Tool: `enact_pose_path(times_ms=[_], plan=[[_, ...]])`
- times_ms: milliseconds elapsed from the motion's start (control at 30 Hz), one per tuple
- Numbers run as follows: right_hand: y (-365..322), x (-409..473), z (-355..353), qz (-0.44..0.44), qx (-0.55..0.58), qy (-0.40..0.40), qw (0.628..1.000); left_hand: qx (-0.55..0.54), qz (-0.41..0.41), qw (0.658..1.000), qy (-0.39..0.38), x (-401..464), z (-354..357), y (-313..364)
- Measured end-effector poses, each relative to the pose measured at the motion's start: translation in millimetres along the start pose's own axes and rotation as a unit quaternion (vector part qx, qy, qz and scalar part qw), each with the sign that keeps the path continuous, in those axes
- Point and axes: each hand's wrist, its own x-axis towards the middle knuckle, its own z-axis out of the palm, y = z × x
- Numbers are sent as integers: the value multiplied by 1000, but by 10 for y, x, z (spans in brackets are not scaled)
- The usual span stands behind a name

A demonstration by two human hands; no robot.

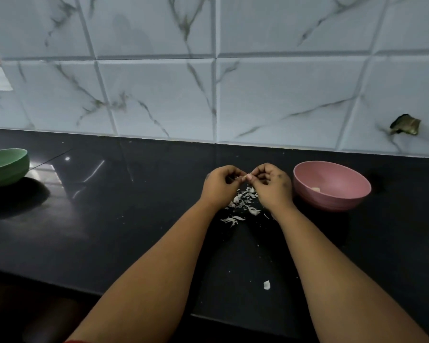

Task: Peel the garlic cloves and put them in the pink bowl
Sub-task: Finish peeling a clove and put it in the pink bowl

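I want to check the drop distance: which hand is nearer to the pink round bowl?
Right. The right hand is just beside the pink round bowl; the left hand is farther away.

pink bowl (332, 191) | green bowl (6, 167) | black counter (109, 231) | white grey-veined tiles (159, 95) | peels (243, 201) seemingly whitish

Green bowl (6, 167) sits far left on the glossy black tabletop (109, 219); marble-veined wall tiles (159, 82) behind, one chipped hole (405, 125) at right.
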Motion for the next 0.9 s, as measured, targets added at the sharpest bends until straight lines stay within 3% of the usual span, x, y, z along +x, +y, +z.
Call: enact_pose_path(times_ms=[567, 900], plan=[[-15, -11, 22, 5, -28, -8, 1000, -50, -23, 998, 2, -31, 32, 12], [15, 2, 54, -19, -59, 21, 998, -220, -125, 968, -5, -75, 54, 77]])
